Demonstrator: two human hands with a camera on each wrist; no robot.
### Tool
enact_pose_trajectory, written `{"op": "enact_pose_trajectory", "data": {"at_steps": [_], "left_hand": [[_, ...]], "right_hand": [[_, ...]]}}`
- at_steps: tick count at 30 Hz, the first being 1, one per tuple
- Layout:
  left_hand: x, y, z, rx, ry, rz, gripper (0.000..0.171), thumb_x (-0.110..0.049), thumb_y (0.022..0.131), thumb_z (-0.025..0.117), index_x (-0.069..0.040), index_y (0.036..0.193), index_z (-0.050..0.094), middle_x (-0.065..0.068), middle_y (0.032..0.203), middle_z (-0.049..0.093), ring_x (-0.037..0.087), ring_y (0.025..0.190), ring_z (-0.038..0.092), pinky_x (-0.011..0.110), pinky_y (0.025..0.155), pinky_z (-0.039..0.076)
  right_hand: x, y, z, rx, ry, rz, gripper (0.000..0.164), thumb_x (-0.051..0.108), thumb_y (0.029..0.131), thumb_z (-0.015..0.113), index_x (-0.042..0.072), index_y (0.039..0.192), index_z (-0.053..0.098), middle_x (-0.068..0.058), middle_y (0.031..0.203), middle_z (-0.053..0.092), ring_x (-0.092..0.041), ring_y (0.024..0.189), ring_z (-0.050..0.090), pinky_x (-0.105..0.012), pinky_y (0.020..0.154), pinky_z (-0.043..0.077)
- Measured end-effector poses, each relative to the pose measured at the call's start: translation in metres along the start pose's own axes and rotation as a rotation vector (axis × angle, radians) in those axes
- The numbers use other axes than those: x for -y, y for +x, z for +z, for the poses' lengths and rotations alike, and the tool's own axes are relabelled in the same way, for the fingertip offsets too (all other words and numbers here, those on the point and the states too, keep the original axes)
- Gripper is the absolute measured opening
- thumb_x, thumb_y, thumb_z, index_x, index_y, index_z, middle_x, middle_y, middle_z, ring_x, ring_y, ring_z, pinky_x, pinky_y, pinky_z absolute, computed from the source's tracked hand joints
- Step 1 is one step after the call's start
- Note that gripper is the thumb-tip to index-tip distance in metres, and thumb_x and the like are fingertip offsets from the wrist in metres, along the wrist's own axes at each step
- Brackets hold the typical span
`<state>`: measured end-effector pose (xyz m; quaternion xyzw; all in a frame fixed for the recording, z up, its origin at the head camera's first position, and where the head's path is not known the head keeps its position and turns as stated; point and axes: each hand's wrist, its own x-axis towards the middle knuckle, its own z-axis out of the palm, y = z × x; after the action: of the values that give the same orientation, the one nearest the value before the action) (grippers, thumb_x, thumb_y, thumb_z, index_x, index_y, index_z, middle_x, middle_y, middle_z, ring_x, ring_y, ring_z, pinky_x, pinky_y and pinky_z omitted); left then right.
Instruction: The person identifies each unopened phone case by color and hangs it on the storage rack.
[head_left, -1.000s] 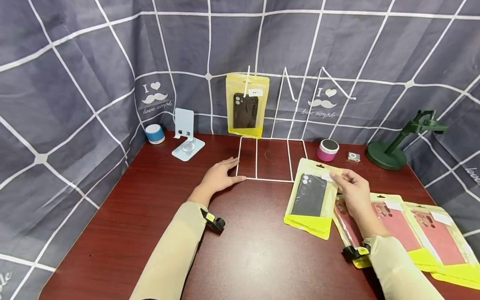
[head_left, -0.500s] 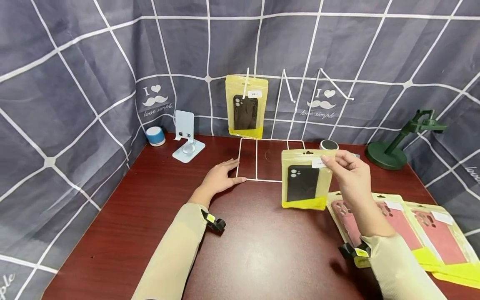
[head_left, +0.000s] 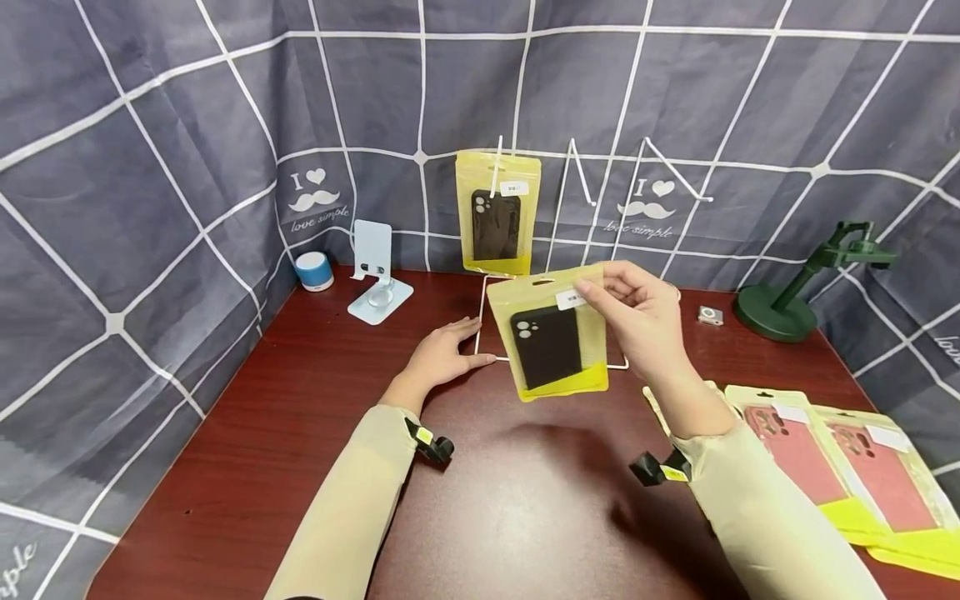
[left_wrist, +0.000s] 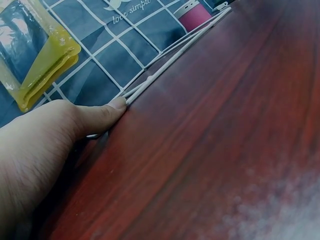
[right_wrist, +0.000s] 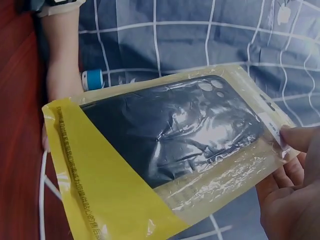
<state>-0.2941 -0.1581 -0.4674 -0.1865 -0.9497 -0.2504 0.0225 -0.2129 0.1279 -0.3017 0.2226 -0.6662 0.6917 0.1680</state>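
Note:
My right hand [head_left: 641, 321] pinches the upper right corner of a clear-and-yellow bag with a black phone case [head_left: 547, 346] inside, its thumb over the white label. The bag hangs tilted in the air in front of the white wire display rack [head_left: 583, 177]. In the right wrist view, the packaged phone case [right_wrist: 170, 130] fills the middle. Down on the table, my left hand [head_left: 438, 358] rests at the left front corner of the rack's base, its thumb [left_wrist: 102, 117] pressing the wire. A similar bagged black phone case [head_left: 497, 229] hangs from the rack's left hook.
Several bagged pink phone cases [head_left: 798, 454] lie at the right. A green stand [head_left: 776, 312] and a small silver player [head_left: 710, 316] sit behind them. A light blue phone stand [head_left: 372, 250] and a blue speaker [head_left: 313, 272] are at the back left; a pink speaker [left_wrist: 195, 17] shows beyond the rack.
My right hand has lifted the bagged black phone case and carried it left and up, from beside the pink ones to before the rack. The left hand stays at the rack's corner.

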Motion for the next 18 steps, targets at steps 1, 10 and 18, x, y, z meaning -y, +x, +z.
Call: {"op": "enact_pose_trajectory", "data": {"at_steps": [1, 10, 18], "left_hand": [[0.0, 0.0, 0.0, -0.002, 0.0, 0.001, 0.087, -0.069, 0.085, 0.065, -0.019, 0.154, 0.044, 0.005, 0.157, 0.042, 0.021, 0.147, 0.035, 0.043, 0.118, 0.03], [0.001, 0.003, -0.001, -0.026, 0.015, 0.02, 0.076, -0.063, 0.087, 0.068, -0.027, 0.151, 0.048, -0.003, 0.156, 0.044, 0.016, 0.144, 0.039, 0.038, 0.116, 0.033], [0.001, 0.003, 0.002, -0.063, -0.026, 0.0, 0.066, -0.061, 0.083, 0.072, -0.023, 0.136, 0.064, -0.001, 0.142, 0.059, 0.019, 0.13, 0.054, 0.04, 0.108, 0.043]], "right_hand": [[0.001, 0.003, 0.004, 0.008, 0.004, -0.005, 0.017, 0.001, 0.088, 0.075, -0.007, 0.103, 0.071, -0.011, 0.085, 0.075, -0.015, 0.066, 0.067, -0.022, 0.06, 0.055], [0.005, 0.029, 0.042, 0.045, 0.016, -0.079, 0.012, 0.002, 0.09, 0.074, -0.003, 0.101, 0.073, -0.004, 0.084, 0.076, -0.011, 0.071, 0.067, -0.02, 0.065, 0.053], [0.009, 0.049, 0.068, 0.005, 0.083, -0.075, 0.013, 0.004, 0.089, 0.076, -0.002, 0.1, 0.073, -0.007, 0.086, 0.075, -0.015, 0.074, 0.067, -0.024, 0.071, 0.056]]}}
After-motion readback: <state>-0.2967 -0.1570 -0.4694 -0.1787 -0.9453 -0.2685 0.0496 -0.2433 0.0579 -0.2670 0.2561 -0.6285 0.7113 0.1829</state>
